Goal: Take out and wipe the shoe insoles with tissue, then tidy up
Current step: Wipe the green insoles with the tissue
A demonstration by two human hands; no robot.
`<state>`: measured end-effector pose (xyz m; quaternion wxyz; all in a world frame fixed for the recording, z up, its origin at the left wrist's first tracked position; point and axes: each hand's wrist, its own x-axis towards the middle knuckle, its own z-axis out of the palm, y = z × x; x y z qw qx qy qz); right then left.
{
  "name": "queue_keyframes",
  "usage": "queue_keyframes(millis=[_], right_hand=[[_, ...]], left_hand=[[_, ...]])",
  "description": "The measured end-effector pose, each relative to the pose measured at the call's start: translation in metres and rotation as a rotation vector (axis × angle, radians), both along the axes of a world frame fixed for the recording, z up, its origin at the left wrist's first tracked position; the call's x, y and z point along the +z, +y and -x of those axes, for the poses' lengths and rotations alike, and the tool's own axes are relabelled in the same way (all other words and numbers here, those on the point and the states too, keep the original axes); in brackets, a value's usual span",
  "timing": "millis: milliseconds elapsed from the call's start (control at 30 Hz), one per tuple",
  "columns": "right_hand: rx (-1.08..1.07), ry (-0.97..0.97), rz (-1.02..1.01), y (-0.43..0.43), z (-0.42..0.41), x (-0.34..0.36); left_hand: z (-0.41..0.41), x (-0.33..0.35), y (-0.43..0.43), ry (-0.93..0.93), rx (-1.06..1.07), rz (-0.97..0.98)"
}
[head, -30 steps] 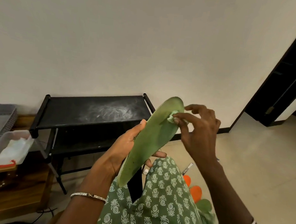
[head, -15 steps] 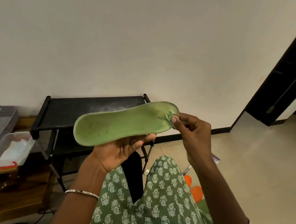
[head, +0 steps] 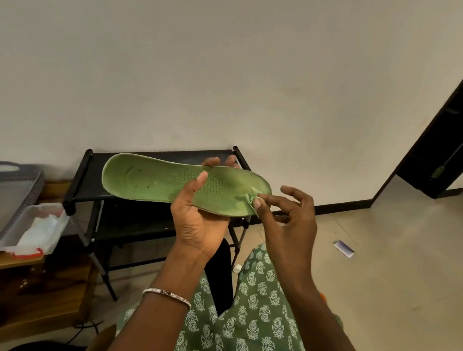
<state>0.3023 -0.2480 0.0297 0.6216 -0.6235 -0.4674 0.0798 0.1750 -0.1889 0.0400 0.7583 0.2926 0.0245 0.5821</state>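
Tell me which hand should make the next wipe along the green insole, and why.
Right. The right hand pinches the small crumpled tissue wad against the long green textured insole, near one end. The left hand grips that insole from beneath, thumb on top, so it is busy steadying it.

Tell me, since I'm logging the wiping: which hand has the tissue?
The right hand: it pinches a small tissue wad against the green insole, while the left hand just grips that insole at its middle.
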Motion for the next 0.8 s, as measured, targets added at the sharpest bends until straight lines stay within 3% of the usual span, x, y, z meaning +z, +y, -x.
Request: queue_keyframes(millis=[100, 333, 467, 633, 800], right_hand=[[-0.13, -0.278, -0.018, 0.002, 0.006, -0.007], [0.081, -0.463, -0.082, -0.016, 0.052, -0.008], [-0.018, -0.577, -0.071, -0.012, 0.039, -0.004], [-0.238, -0.531, 0.025, -0.006, 0.005, -0.009], [-0.1, -0.493, -0.037, -0.013, 0.037, -0.006]], left_hand=[[-0.002, -0.001, -0.002, -0.057, -0.042, 0.019], [-0.003, -0.005, -0.009, -0.081, -0.099, 0.098], [0.001, -0.003, -0.006, -0.138, -0.121, 0.102], [0.001, 0.002, -0.008, -0.171, -0.051, 0.106], [-0.003, -0.001, -0.011, -0.152, -0.068, 0.114]])
